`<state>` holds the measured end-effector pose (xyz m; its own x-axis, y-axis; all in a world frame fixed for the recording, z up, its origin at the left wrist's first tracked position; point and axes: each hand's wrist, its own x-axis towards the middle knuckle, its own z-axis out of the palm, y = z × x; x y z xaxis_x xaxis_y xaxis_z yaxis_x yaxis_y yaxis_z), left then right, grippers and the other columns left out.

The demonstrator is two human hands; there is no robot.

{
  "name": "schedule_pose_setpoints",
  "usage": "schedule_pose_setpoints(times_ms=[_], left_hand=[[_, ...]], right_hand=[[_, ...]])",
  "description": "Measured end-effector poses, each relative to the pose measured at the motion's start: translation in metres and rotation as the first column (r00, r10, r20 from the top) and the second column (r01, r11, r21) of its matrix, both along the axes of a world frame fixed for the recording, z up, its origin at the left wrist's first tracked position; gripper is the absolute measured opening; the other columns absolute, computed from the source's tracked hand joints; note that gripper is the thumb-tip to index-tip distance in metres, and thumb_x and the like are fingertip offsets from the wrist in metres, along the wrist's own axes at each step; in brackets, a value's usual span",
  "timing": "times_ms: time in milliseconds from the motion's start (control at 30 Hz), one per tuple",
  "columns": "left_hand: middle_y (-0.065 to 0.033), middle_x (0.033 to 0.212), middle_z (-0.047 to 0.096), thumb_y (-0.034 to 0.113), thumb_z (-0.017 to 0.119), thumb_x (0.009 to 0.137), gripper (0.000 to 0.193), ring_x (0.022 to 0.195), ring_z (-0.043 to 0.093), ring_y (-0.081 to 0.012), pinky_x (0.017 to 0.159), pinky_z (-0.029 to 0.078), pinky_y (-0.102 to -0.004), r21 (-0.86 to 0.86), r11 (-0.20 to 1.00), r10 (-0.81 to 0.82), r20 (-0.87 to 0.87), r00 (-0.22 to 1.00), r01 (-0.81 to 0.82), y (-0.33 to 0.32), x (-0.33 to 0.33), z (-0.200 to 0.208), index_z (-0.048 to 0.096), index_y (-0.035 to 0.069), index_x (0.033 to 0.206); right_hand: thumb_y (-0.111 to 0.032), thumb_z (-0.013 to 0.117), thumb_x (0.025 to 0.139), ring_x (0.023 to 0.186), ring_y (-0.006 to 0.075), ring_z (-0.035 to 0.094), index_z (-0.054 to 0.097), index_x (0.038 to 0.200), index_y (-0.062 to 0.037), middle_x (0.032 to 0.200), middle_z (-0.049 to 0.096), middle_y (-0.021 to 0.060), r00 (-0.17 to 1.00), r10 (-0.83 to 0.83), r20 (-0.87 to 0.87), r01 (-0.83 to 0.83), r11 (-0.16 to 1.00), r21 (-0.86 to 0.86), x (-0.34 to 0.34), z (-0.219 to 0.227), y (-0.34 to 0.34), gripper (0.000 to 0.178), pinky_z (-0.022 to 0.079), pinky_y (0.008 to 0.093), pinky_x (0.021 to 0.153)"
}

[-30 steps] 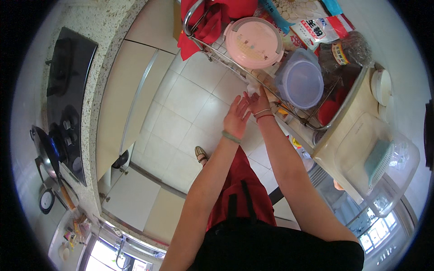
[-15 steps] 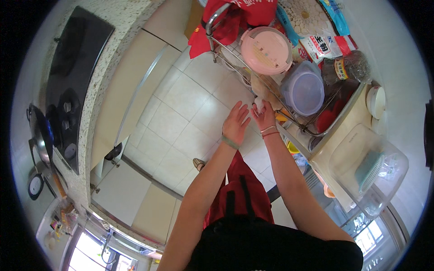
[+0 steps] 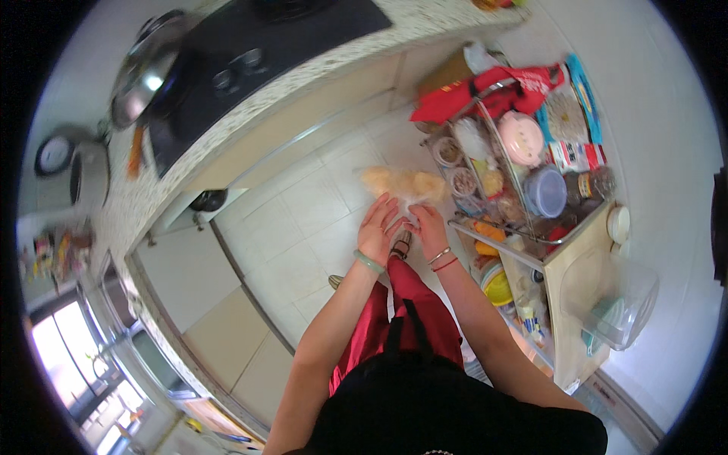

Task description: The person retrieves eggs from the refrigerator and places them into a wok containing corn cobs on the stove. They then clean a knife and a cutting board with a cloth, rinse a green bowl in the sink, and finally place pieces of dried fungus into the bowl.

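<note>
A clear plastic bag with pale yellow lumps (image 3: pixel 402 183) hangs over the floor in front of me; what the lumps are I cannot make out. My right hand (image 3: pixel 429 230) has its fingers closed on the gathered neck of the bag. To its left, my left hand (image 3: pixel 374 231) is held with fingers stretched and somewhat apart, tips close to the bag's lower edge. Whether they touch the plastic is unclear. Right of the bag stands a metal wire rack (image 3: pixel 518 182) with jars and packets.
On the rack are a pink round container (image 3: pixel 521 139), a blue-lidded tub (image 3: pixel 544 191) and a red cloth bag (image 3: pixel 493 92). A clear plastic bin (image 3: pixel 614 296) sits nearer on the right. The counter with a black cooktop (image 3: pixel 265 64) and a wok (image 3: pixel 148 72) runs along the left.
My right hand has drawn the plastic bag out from the rack, leftward over the floor. My left hand has come along beside it. The view has turned, showing more of the counter.
</note>
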<state>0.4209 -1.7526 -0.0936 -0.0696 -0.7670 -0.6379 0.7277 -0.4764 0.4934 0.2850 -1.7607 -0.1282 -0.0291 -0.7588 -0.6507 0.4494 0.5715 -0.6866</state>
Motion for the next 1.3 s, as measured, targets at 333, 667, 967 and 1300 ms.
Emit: schedule_pose_setpoints(times_ms=[333, 667, 967, 1300], left_hand=[[-0.0045, 0.123, 0.057, 0.008, 0.059, 0.089, 0.041, 0.11, 0.054, -0.0148, 0.093, 0.044, -0.0299, -0.23, 0.898, 0.434, 0.308, 0.847, -0.376, 0.159, 0.244, 0.095, 0.052, 0.007, 0.129], [-0.0056, 0.124, 0.05, -0.003, 0.065, 0.081, 0.045, 0.108, 0.056, -0.0143, 0.086, 0.052, -0.0272, -0.507, 0.543, 0.801, 0.552, 0.232, -0.669, 0.344, 0.414, 0.138, 0.055, 0.002, 0.125], [-0.0058, 0.102, 0.065, 0.0, 0.069, 0.082, 0.035, 0.09, 0.063, -0.0126, 0.081, 0.052, -0.026, -0.545, 0.194, 0.833, 0.531, -0.157, -0.816, 0.471, 0.492, 0.159, 0.058, 0.001, 0.115], [-0.0051, 0.1, 0.065, 0.003, 0.068, 0.085, 0.03, 0.09, 0.061, -0.0094, 0.081, 0.05, -0.023, -0.481, -0.162, 0.812, 0.431, -0.393, -0.862, 0.553, 0.578, 0.164, 0.057, 0.0, 0.113]], right_hand=[[-0.031, 0.063, 0.089, 0.086, 0.0102, 0.06, 0.065, 0.103, -0.0047, 0.095, 0.065, 0.0007, 0.787, 0.614, -0.06, -0.616, 0.775, -0.139, 0.273, 0.124, 0.085, 0.03, 0.048, 0.0249, 0.072], [-0.034, 0.059, 0.093, 0.076, 0.0061, 0.059, 0.065, 0.102, -0.0053, 0.091, 0.064, -0.0001, 0.251, 0.967, -0.033, -0.932, 0.233, -0.278, 0.518, 0.178, 0.234, 0.031, 0.049, 0.0207, 0.067], [-0.029, 0.053, 0.097, 0.079, 0.0135, 0.066, 0.063, 0.107, 0.0014, 0.093, 0.067, 0.0071, -0.302, 0.95, -0.082, -0.894, -0.312, -0.321, 0.65, 0.192, 0.342, 0.033, 0.056, 0.0269, 0.071], [-0.023, 0.06, 0.092, 0.084, 0.0141, 0.066, 0.059, 0.114, -0.0007, 0.099, 0.066, 0.0069, -0.659, 0.715, 0.231, -0.746, -0.586, -0.316, 0.779, 0.208, 0.414, 0.031, 0.054, 0.0268, 0.079]])
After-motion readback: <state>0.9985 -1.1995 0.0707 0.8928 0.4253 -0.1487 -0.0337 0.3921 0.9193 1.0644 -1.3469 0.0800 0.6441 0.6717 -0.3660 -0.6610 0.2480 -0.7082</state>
